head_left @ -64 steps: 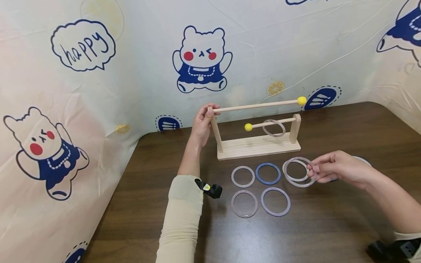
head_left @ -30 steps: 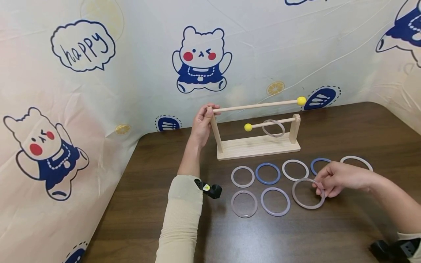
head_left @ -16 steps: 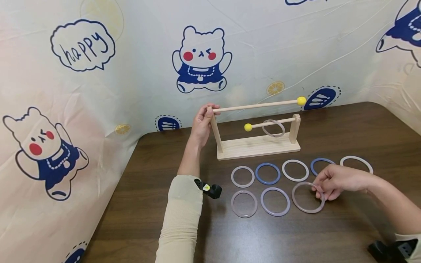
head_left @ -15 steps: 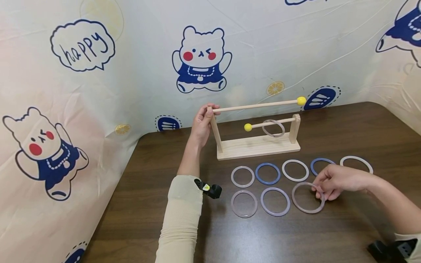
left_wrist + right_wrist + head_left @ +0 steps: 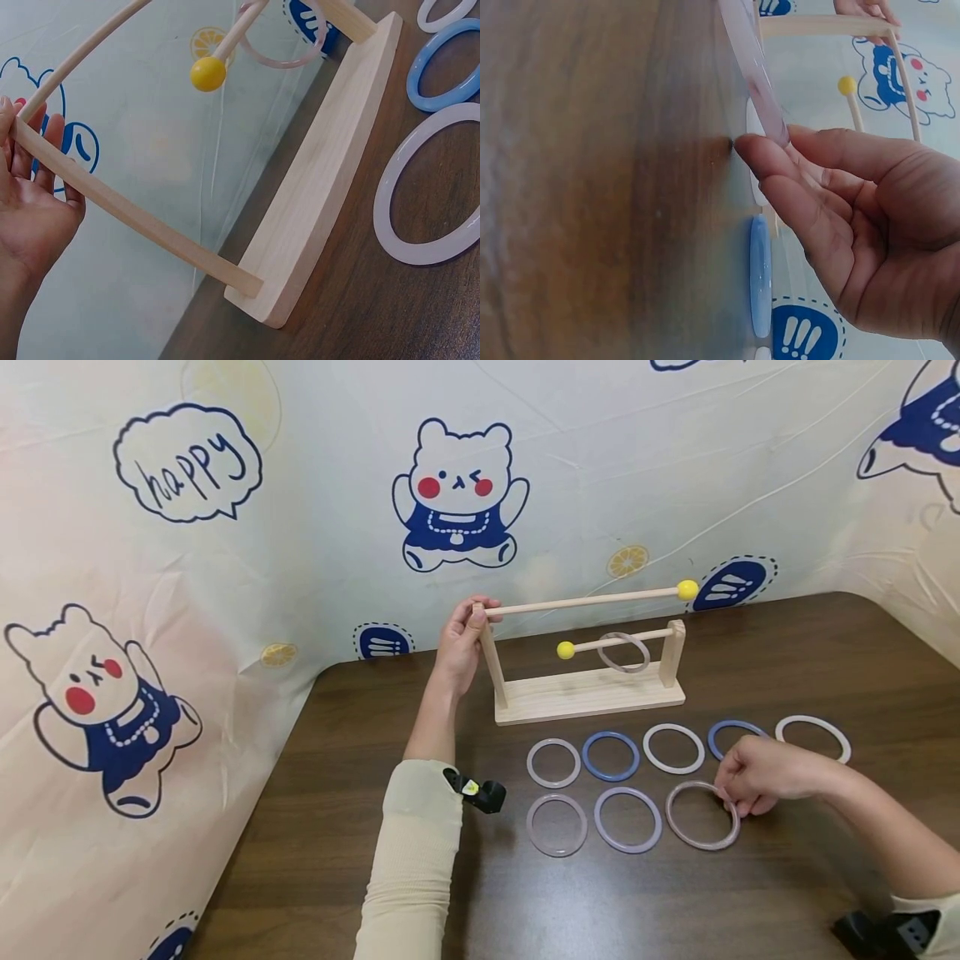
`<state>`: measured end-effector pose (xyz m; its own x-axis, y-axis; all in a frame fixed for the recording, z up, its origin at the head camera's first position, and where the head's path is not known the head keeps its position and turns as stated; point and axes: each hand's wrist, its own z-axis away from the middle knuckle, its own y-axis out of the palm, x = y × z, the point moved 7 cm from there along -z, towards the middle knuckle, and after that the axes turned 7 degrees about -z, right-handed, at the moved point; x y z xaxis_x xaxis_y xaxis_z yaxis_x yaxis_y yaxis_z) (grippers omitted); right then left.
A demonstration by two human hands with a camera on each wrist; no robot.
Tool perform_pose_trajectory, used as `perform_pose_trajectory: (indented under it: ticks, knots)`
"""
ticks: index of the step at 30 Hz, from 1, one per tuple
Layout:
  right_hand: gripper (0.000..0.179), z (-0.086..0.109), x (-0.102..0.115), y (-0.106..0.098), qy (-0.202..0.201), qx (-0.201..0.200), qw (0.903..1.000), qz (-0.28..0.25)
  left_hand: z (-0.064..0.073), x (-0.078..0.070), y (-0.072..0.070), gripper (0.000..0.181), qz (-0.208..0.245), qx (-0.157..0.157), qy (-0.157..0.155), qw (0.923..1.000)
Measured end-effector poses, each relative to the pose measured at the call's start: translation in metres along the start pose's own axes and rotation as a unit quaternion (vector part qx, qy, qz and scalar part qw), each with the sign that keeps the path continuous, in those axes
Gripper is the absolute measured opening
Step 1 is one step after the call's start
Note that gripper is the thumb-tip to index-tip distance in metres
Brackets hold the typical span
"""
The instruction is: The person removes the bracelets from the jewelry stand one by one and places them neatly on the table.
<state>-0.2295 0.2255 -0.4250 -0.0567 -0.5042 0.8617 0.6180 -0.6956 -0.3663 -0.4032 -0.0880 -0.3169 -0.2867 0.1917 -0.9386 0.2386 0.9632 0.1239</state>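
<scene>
My left hand [image 5: 459,652] grips the top of the left post [image 5: 492,660] of a wooden stand, thumb in front and fingers behind. From this post a long rod [image 5: 592,601] with a yellow ball tip runs right. The right post carries a shorter rod [image 5: 656,636], also yellow-tipped, with a translucent pinkish ring [image 5: 624,671] hanging on it. My right hand [image 5: 772,770] pinches another translucent pinkish ring [image 5: 705,846] at its right edge between thumb and fingers. In the right wrist view this ring [image 5: 754,67] rises from the fingertips, close to the dark tabletop.
Several rings lie before the stand's base [image 5: 592,693]: a clear one [image 5: 553,786], a blue one [image 5: 611,778], a white one [image 5: 673,771], a pale pink one [image 5: 557,854] and a lavender one [image 5: 628,850]. Beyond my right hand lie another blue ring [image 5: 731,724] and white ring [image 5: 813,719].
My right hand has brought the pinkish ring down from over the white ring, toward me, and lowered it into line with the front row. My left hand has stayed on the post.
</scene>
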Motion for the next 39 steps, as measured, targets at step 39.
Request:
perform_pose_trajectory:
  ticks: [39]
  knots:
    - [0.005, 0.000, -0.004, -0.015, 0.050, -0.063, 0.9960, 0.039, -0.002, 0.001, 0.000, 0.014, -0.009, 0.003, -0.011, 0.9999]
